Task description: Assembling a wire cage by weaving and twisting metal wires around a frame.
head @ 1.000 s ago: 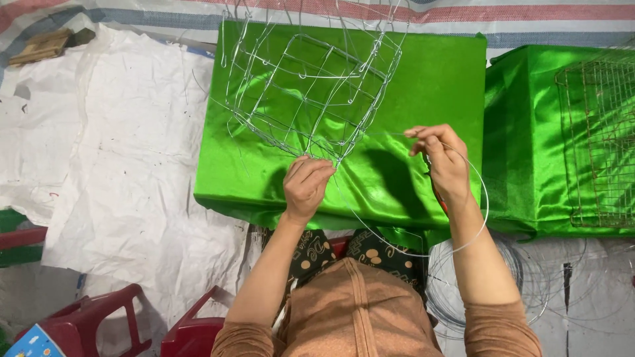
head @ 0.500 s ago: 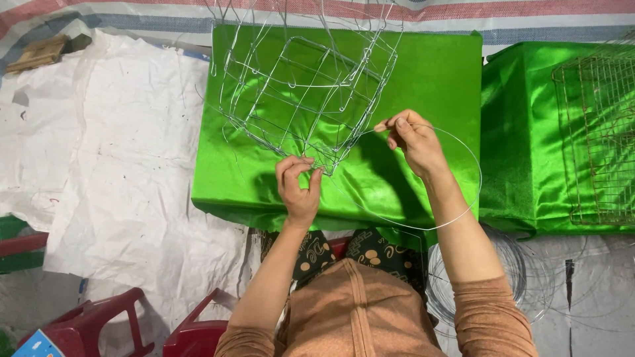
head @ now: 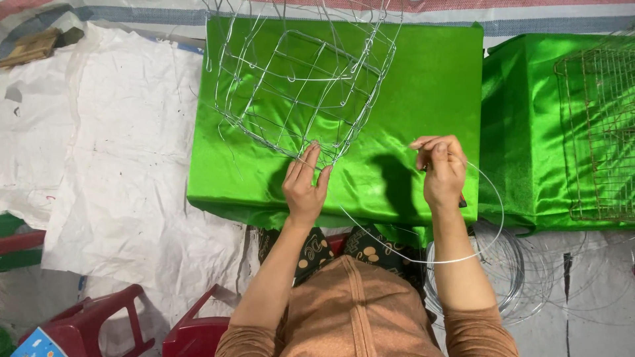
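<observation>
Starting at the far left: a brown wooden scrap (head: 36,45) lying on white sheeting (head: 112,152) that covers the floor. Near left corner: red plastic stool (head: 99,320), a second red stool (head: 195,334) just right of it.

Centre: counter (head: 430,86) draped in shiny green cloth. Resting on its far-left part, a wire frame basket (head: 297,86), open grid, tilted, narrow end pointing near.

Left hand (head: 306,185) at the near tip of the wire frame basket, fingers (head: 311,155) raised and pinched narrowly on the lowest wires where they meet; touching the frame, palm over the green cloth.

Right hand (head: 442,173) well apart from the left, over the near-right part of the counter, fingers curled narrow and closed on a loose wire (head: 493,205). Loose wire running from that hand in a wide arc out past the right edge of the counter, down and back left toward the near edge, ending close to the frame tip; exact join with the frame not discernible.

Below the right forearm: coil of wire (head: 512,277) on the floor.

Far right: second green-covered counter (head: 522,132), just beside the first, carrying a flat rusty wire grid (head: 598,132).
</observation>
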